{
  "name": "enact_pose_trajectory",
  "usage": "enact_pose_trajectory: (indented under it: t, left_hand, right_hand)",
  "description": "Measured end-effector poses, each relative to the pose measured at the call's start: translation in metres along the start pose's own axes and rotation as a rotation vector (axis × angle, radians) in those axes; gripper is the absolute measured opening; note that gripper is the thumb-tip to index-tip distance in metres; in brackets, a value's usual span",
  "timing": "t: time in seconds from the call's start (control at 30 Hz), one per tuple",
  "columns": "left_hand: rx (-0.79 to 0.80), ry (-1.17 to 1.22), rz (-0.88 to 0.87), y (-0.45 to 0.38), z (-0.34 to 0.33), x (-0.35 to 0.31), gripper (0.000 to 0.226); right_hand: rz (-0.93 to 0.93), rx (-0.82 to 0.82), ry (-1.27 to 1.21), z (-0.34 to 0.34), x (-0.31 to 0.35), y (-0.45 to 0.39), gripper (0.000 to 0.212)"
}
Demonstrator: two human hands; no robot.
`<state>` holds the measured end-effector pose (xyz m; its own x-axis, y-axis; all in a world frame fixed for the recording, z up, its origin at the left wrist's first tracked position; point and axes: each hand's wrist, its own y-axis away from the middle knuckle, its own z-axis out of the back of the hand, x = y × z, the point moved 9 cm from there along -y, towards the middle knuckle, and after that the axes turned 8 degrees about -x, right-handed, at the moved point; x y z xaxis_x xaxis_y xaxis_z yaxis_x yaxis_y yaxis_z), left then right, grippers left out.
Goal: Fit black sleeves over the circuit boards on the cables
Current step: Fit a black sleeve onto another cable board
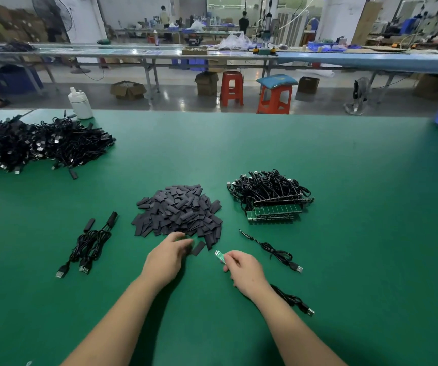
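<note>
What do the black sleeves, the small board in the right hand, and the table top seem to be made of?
Sleeves: probably soft plastic or rubber tubing, matt dark grey, lying flattened.
Board, pinched in the right hand: rigid green circuit-board laminate, glossy, with pale metal prongs at the tip.
Table top: seems a rubbery or vinyl mat, green, smooth, with a faint sheen.

Bright, even overhead light (blurred, warped edges)

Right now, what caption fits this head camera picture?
Left hand picks a black sleeve while right hand holds a cable's circuit board.
</note>
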<state>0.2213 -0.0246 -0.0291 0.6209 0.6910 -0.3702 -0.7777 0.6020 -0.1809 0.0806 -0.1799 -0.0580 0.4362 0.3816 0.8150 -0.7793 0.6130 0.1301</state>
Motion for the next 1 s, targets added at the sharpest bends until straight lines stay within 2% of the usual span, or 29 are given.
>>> enact_pose_trajectory:
  t: [0.07,0.23,0.3,0.43,0.57,0.7,0.8,0.9,1.0]
  left_hand:
    - [0.081,-0.050,-0.045,-0.001,-0.006,0.007,0.032]
    - [0.046,-0.091,0.011,-0.005,0.007,0.019,0.018]
    - [0.086,-0.110,0.028,-0.006,0.008,0.022,0.021]
    - [0.168,-0.036,0.070,-0.006,0.004,0.025,0.027]
    - [0.221,0.025,0.087,-0.005,0.000,0.024,0.023]
    - [0.145,0.040,0.028,0.000,0.004,0.012,0.015]
    - [0.065,0.170,0.068,0.007,0.012,0.008,0.015]
    - [0.112,0.391,0.111,0.019,0.009,-0.002,0.013]
    - [0.121,0.441,0.081,0.026,0.004,-0.018,0.019]
  right_hand:
    - [-0.014,0.018,-0.014,-0.001,-0.003,-0.001,0.022]
    - [-0.034,0.056,-0.078,-0.002,-0.005,-0.002,0.014]
    - [-0.026,0.077,-0.079,-0.003,-0.006,-0.002,0.013]
    - [-0.044,0.098,-0.091,-0.002,-0.006,-0.002,0.015]
    - [-0.050,0.129,-0.109,-0.002,-0.003,0.000,0.018]
    - [-0.072,0.141,-0.109,-0.003,-0.003,0.000,0.019]
    - [-0.082,0.144,-0.112,-0.004,-0.002,0.000,0.019]
    - [-0.086,0.155,-0.110,-0.006,-0.002,0.000,0.019]
    - [-0.094,0.163,-0.113,-0.007,-0.001,0.000,0.019]
